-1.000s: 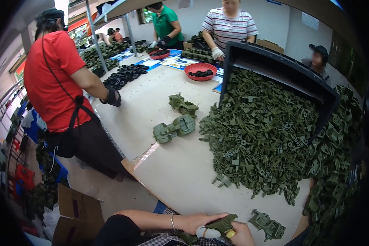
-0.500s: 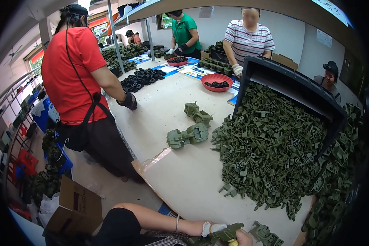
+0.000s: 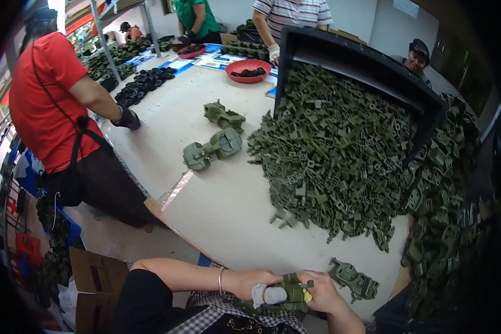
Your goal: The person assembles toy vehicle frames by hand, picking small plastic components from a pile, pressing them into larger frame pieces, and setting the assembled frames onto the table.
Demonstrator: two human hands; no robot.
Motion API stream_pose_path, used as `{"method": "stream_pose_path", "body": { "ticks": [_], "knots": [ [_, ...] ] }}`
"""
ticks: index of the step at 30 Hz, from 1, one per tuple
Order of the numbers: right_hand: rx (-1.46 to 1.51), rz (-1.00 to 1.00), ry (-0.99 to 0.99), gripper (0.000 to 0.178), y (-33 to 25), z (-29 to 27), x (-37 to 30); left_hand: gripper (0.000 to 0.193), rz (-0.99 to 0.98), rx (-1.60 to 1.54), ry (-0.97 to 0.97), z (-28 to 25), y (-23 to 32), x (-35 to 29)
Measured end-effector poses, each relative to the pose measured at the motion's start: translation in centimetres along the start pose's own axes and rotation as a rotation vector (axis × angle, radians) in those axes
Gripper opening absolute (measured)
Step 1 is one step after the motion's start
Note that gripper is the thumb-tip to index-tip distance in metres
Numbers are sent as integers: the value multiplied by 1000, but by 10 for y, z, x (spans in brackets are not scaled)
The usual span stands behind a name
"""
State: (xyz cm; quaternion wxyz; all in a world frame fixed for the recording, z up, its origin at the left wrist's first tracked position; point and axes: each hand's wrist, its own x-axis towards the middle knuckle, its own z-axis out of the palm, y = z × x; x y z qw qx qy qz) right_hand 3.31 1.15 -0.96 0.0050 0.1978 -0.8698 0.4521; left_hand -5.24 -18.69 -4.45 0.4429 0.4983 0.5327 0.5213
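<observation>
Close to my body at the lower edge, my left hand (image 3: 249,283) is closed round a green plastic toy vehicle body (image 3: 293,286). A whitish cover wraps one of its fingers. From the other side my right hand (image 3: 324,294) grips the same body, with something yellow at its fingertips. My fingers hide part of the body. Right of my right hand, a flat green plastic part (image 3: 353,280) lies on the table. Farther off lie two green toy vehicle bodies, one nearer (image 3: 212,149) and one behind it (image 3: 224,116).
A black crate (image 3: 367,55) lies tipped over a heap of small green parts (image 3: 334,150). More green parts (image 3: 442,195) pile up at the right. A red bowl (image 3: 247,78) holds black pieces. A person in red (image 3: 55,100) stands at the table's left edge; others work behind.
The whole view has shifted, so the table sits farther left and higher. Both my hands show more fully, and the vehicle body between them is now turned more upright.
</observation>
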Motion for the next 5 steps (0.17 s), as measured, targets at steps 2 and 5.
{"method": "stream_pose_path", "body": {
  "ticks": [2, 5],
  "knots": [
    [1, 44, -9, 26, 6, 6, -8, 36, -46, 47, -35, -5, -5, 3],
    [-29, 85, -9, 26, 17, 13, -15, 36, -102, 274, 7, -8, -2, 5]
  ]
}}
